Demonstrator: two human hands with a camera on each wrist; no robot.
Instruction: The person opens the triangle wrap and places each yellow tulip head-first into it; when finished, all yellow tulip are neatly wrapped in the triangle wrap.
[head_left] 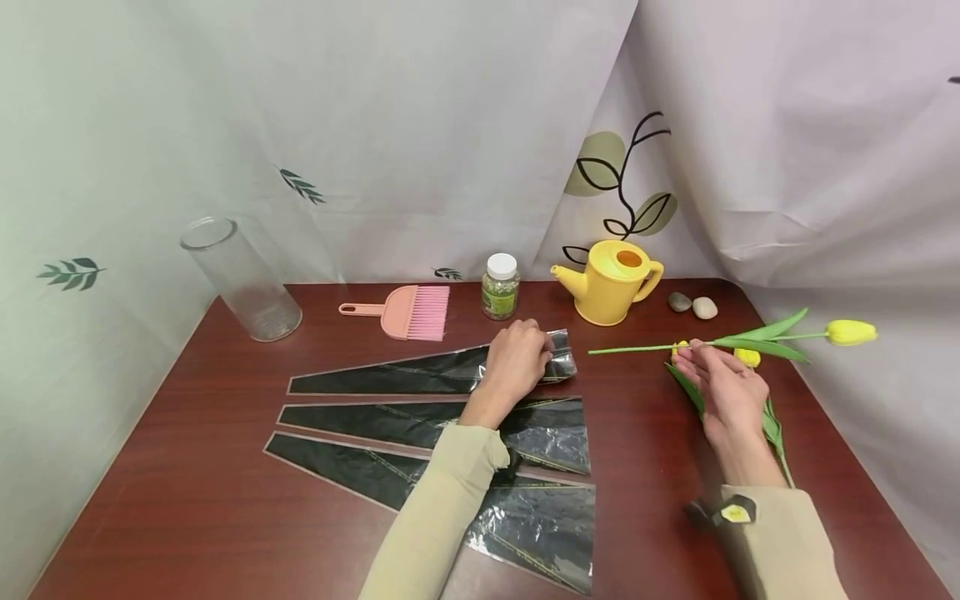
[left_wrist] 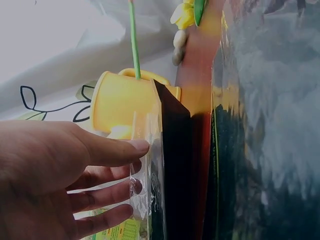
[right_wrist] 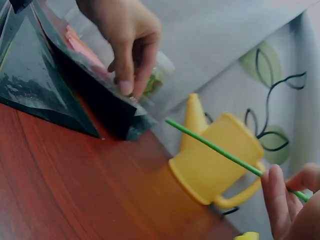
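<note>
My left hand (head_left: 517, 360) pinches the top flower sleeve (head_left: 420, 372) open. My right hand (head_left: 723, 392) holds a yellow tulip (head_left: 849, 332), not yet inside.

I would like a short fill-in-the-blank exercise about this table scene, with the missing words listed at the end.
1. The right hand pinches the green stem of a tulip whose flower is ____ in colour.
2. The left hand lifts the wide end of a dark flower ____.
3. The number of such dark pieces lying on the table is ____.
4. The pink brush lies between the glass vase and the small ____ with a white lid.

Missing words: yellow; sleeve; three; jar
</note>
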